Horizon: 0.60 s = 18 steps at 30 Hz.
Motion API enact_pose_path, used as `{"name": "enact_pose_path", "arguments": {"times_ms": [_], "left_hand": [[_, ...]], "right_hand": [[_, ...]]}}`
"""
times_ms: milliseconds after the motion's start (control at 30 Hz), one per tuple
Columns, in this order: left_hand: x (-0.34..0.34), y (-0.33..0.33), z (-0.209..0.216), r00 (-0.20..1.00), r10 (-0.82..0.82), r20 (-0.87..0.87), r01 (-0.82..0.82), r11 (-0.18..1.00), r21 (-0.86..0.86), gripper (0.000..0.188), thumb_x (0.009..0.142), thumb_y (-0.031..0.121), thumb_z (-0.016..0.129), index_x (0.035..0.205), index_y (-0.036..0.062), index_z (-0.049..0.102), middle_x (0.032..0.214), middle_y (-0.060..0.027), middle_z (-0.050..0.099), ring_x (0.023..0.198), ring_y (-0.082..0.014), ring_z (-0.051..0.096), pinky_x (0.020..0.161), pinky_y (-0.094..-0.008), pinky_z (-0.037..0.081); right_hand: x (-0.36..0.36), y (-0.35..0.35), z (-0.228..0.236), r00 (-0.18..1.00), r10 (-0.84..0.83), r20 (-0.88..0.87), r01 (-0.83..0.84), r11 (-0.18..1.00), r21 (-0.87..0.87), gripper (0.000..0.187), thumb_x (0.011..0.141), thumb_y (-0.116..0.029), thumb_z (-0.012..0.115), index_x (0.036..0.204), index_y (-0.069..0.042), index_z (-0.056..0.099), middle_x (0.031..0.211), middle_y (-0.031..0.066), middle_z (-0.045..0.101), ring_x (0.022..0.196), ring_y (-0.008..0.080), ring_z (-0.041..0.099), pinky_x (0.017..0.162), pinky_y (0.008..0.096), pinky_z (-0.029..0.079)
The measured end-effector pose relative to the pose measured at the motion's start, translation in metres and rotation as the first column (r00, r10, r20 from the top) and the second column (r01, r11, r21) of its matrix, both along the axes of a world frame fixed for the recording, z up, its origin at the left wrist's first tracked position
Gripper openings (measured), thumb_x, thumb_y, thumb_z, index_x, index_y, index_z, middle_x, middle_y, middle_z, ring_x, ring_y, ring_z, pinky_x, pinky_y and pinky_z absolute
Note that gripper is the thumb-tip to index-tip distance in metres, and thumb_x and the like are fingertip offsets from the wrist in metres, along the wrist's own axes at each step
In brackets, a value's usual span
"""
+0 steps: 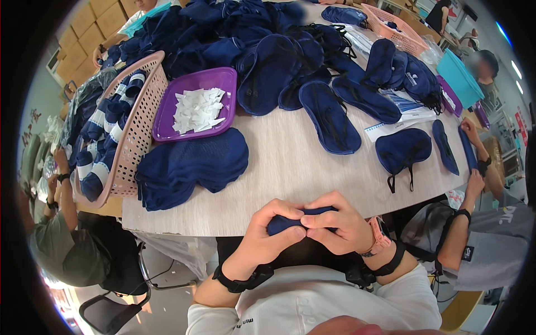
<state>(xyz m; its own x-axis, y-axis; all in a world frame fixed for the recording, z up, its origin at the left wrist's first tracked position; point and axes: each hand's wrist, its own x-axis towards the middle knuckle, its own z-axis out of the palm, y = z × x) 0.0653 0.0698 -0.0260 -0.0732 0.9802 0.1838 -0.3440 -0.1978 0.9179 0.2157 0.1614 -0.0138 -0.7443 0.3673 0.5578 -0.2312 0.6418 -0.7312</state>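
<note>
Just in front of the table's near edge, a small navy cloth roll (279,225) is held between both my hands. My left hand (261,237) grips its left end, with thumb and fingers closed round it. My right hand (347,226) closes on the other end, its fingertips meeting those of the left over the roll's middle. Nearest to them on the tabletop (279,167), a stack of flat navy cloth pieces (192,164) lies to the left. A purple tray (162,120) behind that stack holds a heap of white paper slips (198,109).
A pink perforated basket (137,120) at left holds navy rolls with white bands. Navy slippers (329,117), an eye mask (403,149) and a navy cloth pile (195,33) cover the back and right. People sit at left and right; a turquoise bin (460,78) stands far right.
</note>
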Motion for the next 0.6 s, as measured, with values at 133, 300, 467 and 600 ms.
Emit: {"name": "enact_pose_path", "arguments": {"times_ms": [133, 300, 467, 600], "left_hand": [[-0.001, 0.001, -0.003, 1.0, -0.011, -0.001, 0.01, 0.981, -0.195, 0.019, 0.074, 0.001, 0.058, 0.091, 0.0033, 0.049, 0.09, -0.0056, 0.054, 0.081, -0.0085, 0.05, 0.071, -0.0227, 0.041], [-0.002, 0.009, 0.007, 0.999, -0.043, -0.028, 0.033, 0.955, -0.293, 0.019, 0.074, 0.004, 0.06, 0.09, 0.0037, 0.049, 0.086, -0.0036, 0.054, 0.077, -0.0064, 0.048, 0.068, -0.0205, 0.04], [-0.013, 0.019, 0.009, 0.939, -0.059, -0.339, 0.008, 0.989, -0.148, 0.022, 0.073, 0.003, 0.06, 0.09, 0.0009, 0.048, 0.088, -0.0073, 0.056, 0.081, -0.0093, 0.051, 0.073, -0.0232, 0.04], [-0.015, 0.021, 0.012, 0.969, -0.127, -0.211, 0.073, 0.966, -0.247, 0.024, 0.071, 0.004, 0.061, 0.091, 0.0012, 0.047, 0.088, -0.0071, 0.055, 0.082, -0.0094, 0.05, 0.072, -0.0234, 0.04]], "right_hand": [[0.0, -0.001, -0.014, 1.0, 0.0, 0.028, 0.005, 0.989, -0.148, 0.024, 0.073, -0.001, 0.059, 0.096, -0.005, 0.058, 0.092, 0.0075, 0.046, 0.073, 0.0149, 0.051, 0.061, 0.0241, 0.042], [0.002, 0.002, -0.016, 0.998, -0.041, 0.039, 0.047, 0.983, -0.177, 0.024, 0.072, -0.001, 0.06, 0.096, -0.005, 0.058, 0.092, 0.0073, 0.046, 0.075, 0.0154, 0.049, 0.063, 0.0228, 0.04], [-0.002, 0.006, -0.016, 0.998, -0.053, 0.037, 0.059, 0.978, -0.202, 0.023, 0.072, -0.002, 0.06, 0.095, -0.005, 0.058, 0.091, 0.0071, 0.046, 0.077, 0.0157, 0.048, 0.065, 0.0228, 0.04], [-0.002, 0.007, -0.015, 0.998, -0.04, 0.048, 0.05, 0.972, -0.232, 0.022, 0.073, -0.003, 0.06, 0.095, -0.005, 0.058, 0.091, 0.0069, 0.046, 0.078, 0.0153, 0.047, 0.066, 0.0227, 0.039]]}}
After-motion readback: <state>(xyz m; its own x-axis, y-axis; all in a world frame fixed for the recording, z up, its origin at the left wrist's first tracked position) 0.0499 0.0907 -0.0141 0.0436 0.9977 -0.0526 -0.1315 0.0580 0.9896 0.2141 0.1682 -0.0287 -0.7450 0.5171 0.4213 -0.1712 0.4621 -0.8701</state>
